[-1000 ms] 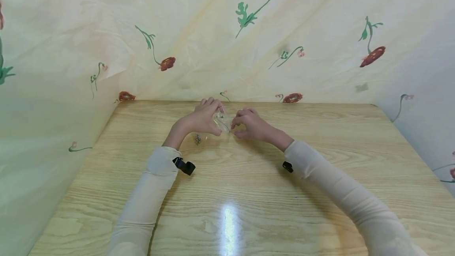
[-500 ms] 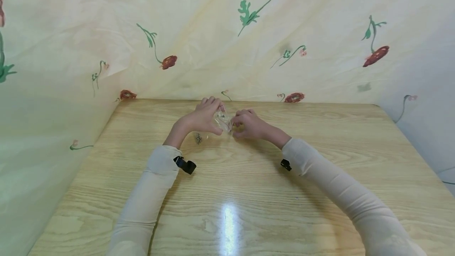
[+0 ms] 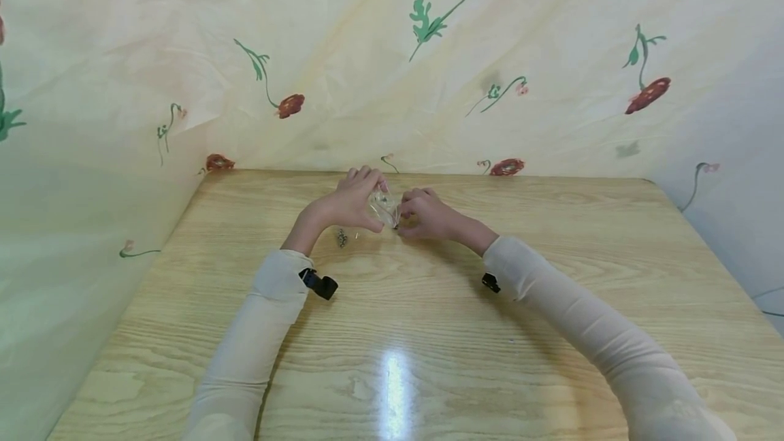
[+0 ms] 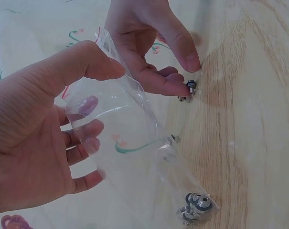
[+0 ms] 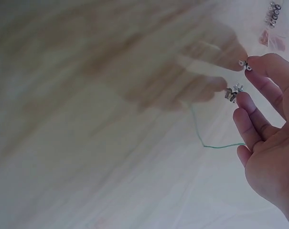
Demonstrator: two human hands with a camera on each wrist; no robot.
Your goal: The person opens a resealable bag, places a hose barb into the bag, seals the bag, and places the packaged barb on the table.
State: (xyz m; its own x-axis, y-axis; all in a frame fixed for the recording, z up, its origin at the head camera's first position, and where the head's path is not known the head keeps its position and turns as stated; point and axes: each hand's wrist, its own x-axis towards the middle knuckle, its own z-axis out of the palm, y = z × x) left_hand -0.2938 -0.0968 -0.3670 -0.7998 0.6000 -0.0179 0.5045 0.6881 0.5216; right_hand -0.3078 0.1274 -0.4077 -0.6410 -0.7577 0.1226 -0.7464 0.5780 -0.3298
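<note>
My left hand point(image 4: 34, 138) holds a clear zip bag point(image 4: 130, 114) by its mouth, thumb on the near side and fingers showing through the plastic. Several silver-and-black metal fittings point(image 4: 198, 206) are gathered in the bag's lower corner. Across from it, my right hand point(image 3: 429, 218) pinches one small metal fitting point(image 5: 244, 65) at the tips of thumb and finger. Just beyond those fingertips lies a small cluster of similar metal parts point(image 5: 234, 93). In the head view the bag point(image 3: 384, 209) spans between both hands, low over the table.
The wooden table point(image 3: 392, 305) stretches toward me, with a bright light reflection at its near side. A flowered cloth point(image 3: 355, 73) rises behind the table's back edge and along both sides. Black camera straps point(image 3: 320, 284) sit at the wrists.
My right hand and wrist have shifted slightly left, toward the bag. My left hand and the bag stay almost in place; the head view has tilted a little.
</note>
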